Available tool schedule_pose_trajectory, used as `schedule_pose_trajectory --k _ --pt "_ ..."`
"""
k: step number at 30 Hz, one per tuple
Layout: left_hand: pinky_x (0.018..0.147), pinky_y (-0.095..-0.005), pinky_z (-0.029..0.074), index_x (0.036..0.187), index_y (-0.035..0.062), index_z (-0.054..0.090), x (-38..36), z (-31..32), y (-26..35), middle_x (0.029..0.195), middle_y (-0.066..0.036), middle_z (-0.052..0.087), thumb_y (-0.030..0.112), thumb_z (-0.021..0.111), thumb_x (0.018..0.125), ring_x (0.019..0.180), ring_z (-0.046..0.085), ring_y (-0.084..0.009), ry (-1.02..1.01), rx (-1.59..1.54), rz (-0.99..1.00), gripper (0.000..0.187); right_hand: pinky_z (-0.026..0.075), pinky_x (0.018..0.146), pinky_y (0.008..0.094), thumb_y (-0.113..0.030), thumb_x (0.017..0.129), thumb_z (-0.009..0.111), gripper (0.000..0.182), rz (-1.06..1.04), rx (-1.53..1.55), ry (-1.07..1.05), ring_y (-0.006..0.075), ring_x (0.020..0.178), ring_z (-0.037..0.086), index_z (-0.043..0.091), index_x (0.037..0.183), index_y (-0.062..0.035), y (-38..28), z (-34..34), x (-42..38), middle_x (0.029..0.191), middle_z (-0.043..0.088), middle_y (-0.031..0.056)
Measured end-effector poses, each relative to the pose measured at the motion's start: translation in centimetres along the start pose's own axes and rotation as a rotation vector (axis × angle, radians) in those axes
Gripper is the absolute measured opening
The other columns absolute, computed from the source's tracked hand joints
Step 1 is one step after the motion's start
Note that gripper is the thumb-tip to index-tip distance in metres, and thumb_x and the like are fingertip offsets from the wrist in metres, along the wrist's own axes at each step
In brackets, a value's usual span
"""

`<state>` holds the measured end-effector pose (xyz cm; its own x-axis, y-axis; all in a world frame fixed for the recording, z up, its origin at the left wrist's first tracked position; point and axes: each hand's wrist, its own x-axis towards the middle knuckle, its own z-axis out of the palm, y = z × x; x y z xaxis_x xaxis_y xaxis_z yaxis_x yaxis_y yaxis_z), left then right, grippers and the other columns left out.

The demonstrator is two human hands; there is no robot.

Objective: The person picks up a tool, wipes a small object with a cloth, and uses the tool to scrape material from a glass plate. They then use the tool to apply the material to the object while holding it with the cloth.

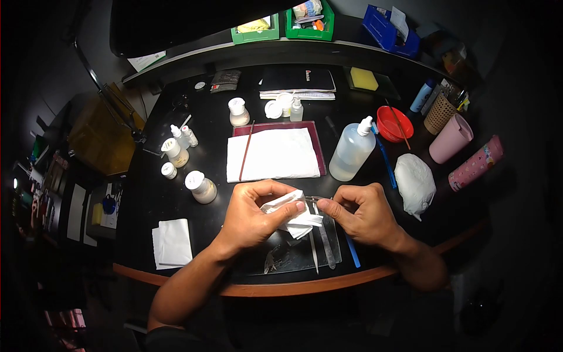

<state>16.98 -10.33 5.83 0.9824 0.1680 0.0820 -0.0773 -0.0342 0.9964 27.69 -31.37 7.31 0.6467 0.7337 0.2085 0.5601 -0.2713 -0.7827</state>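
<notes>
Near the desk's front edge, my left hand (253, 217) is closed on a folded white tissue (300, 226), pinched between thumb and fingers. To its right my right hand (365, 212) pinches a thin metal tool (314, 199), whose other end meets the tissue by my left thumb. What the tool's tip is like cannot be made out. Under my hands lies a glass plate (287, 258), with a pale pointed stick (314, 252) and a metal strip (326, 246) on it. Behind my hands, a brush (247, 151) rests on a white cloth (278, 154).
A large clear bottle (352, 152) stands behind my right hand, near a red bowl (394, 124) and a white wrapped lump (415, 185). Small jars (200, 186) stand at left. Folded tissue (173, 243) lies front left. A pink cup (451, 139) is at right.
</notes>
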Motion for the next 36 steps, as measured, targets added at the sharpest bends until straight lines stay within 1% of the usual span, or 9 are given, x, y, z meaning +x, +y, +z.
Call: schedule_pose_trajectory --k 2,5,11,14,17,23,29,32,36 --pt "0.068 -0.0216 0.052 0.098 -0.0042 0.074 0.0 0.1 0.1 0.087 -0.008 0.073 0.009 0.081 0.085 0.076 0.066 -0.0078 0.006 0.021 -0.002 0.02 0.032 0.042 0.0297 -0.029 0.094 0.075 0.041 -0.014 -0.015 0.008 0.0072 0.044 0.044 0.066 0.069 0.0029 0.3 0.0 0.1 0.046 0.05 0.0045" --pt "0.067 -0.0211 0.052 0.097 -0.0038 0.074 0.0 0.2 0.3 0.086 -0.008 0.073 0.008 0.081 0.085 0.076 0.066 -0.0077 0.012 0.001 -0.02 0.018 0.034 0.045 0.0287 -0.028 0.095 0.072 0.038 0.06 0.015 -0.048 0.0059 0.048 0.045 0.068 0.074 0.0033 0.0 -0.3 0.1 0.049 0.052 0.0038" --pt "0.068 -0.0213 0.053 0.1 -0.0058 0.073 0.0 -0.1 0.2 0.087 -0.007 0.073 0.009 0.08 0.086 0.077 0.066 -0.0077 0.023 -0.02 -0.006 0.021 0.036 0.051 0.0272 -0.023 0.099 0.064 0.032 0.106 0.379 -0.111 0.0035 0.057 0.048 0.071 0.085 0.0037 1.5 0.2 -0.1 0.058 0.056 0.0008" --pt "0.068 -0.0212 0.053 0.1 -0.006 0.073 0.0 -0.1 0.2 0.086 -0.007 0.073 0.008 0.08 0.087 0.077 0.066 -0.0076 0.016 -0.018 -0.007 0.021 0.035 0.049 0.0271 -0.025 0.099 0.066 0.034 0.042 0.305 -0.083 0.0035 0.055 0.047 0.07 0.081 0.0029 1.1 0.1 0.1 0.056 0.055 -0.0003" --pt "0.068 -0.0209 0.053 0.1 -0.0058 0.073 0.0 0.0 0.2 0.086 -0.008 0.074 0.008 0.081 0.086 0.076 0.066 -0.0076 0.019 -0.023 -0.002 0.021 0.033 0.047 0.0272 -0.027 0.098 0.068 0.037 0.086 0.194 -0.117 0.0035 0.051 0.046 0.069 0.075 0.0013 0.4 -0.4 0.2 0.053 0.054 -0.0008" --pt "0.069 -0.0211 0.053 0.1 -0.0044 0.074 0.0 0.0 0.1 0.088 -0.008 0.074 0.006 0.08 0.086 0.078 0.067 -0.0081 0.007 0.003 0.03 0.019 0.031 0.045 0.0279 -0.03 0.098 0.068 0.044 0.075 0.176 -0.098 0.0037 0.048 0.043 0.068 0.067 0.0004 1.2 0.0 0.3 0.049 0.051 0.0" --pt "0.072 -0.0223 0.053 0.1 -0.0034 0.076 0.1 -0.2 -0.1 0.09 -0.009 0.073 0.004 0.08 0.085 0.081 0.067 -0.0096 0.005 0.049 0.036 0.017 0.032 0.046 0.0285 -0.031 0.098 0.067 0.043 0.112 0.295 -0.158 0.0043 0.05 0.043 0.069 0.072 0.0024 0.9 -0.2 0.1 0.05 0.052 0.001" --pt "0.073 -0.0229 0.053 0.1 -0.0027 0.076 0.0 -0.3 -0.2 0.091 -0.01 0.073 0.003 0.08 0.085 0.083 0.068 -0.0106 -0.009 0.058 0.046 0.017 0.033 0.046 0.029 -0.028 0.098 0.068 0.04 0.123 0.275 -0.154 0.0044 0.05 0.045 0.07 0.073 0.0024 0.8 -0.1 0.0 0.051 0.053 0.0018" --pt "0.075 -0.0238 0.054 0.101 -0.0024 0.076 0.1 -0.5 -0.5 0.092 -0.01 0.073 0.003 0.079 0.085 0.084 0.068 -0.0113 -0.039 0.059 0.09 0.017 0.033 0.045 0.0287 -0.03 0.097 0.07 0.041 0.055 0.221 -0.118 0.0043 0.048 0.046 0.07 0.07 0.0019 1.1 0.2 0.0 0.05 0.055 0.0017"
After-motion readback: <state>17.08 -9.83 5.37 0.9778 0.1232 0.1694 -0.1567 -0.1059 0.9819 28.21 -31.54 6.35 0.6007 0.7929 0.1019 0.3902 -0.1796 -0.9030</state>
